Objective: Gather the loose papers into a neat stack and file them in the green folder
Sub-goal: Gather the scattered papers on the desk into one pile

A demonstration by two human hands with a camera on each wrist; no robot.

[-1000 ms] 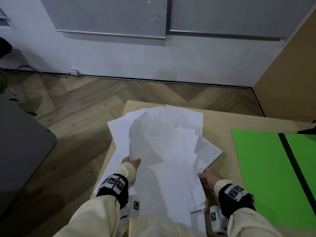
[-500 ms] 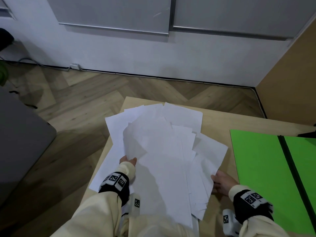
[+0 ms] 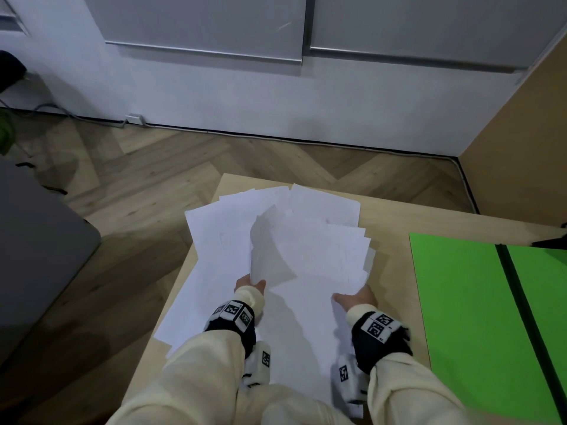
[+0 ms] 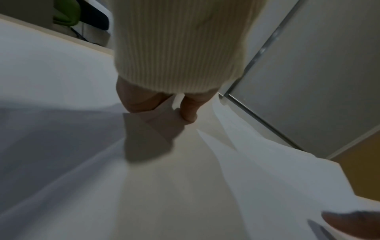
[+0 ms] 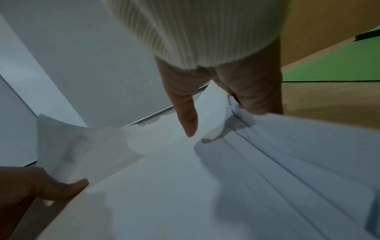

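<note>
Loose white papers (image 3: 310, 250) lie fanned in an untidy pile on the wooden table (image 3: 389, 219). My left hand (image 3: 250, 283) pinches the near edge of a top sheet (image 4: 156, 126) that curls upward; thumb and fingers close on its corner in the left wrist view. My right hand (image 3: 356, 297) grips the pile's right edge, thumb (image 5: 188, 120) on top and fingers (image 5: 257, 97) under several sheet edges (image 5: 287, 146). The green folder (image 3: 460, 302) lies open and flat to the right, apart from the papers.
The table's left edge (image 3: 184, 271) runs under the papers, and some sheets overhang it above the wooden floor (image 3: 138, 185). A grey seat (image 3: 36, 240) stands at the left. A tan panel (image 3: 521, 133) rises at the back right.
My right hand swung out to the right, then came back in, and the sheets that stuck out to the right are now drawn into the pile. The left hand keeps its curled sheet.
</note>
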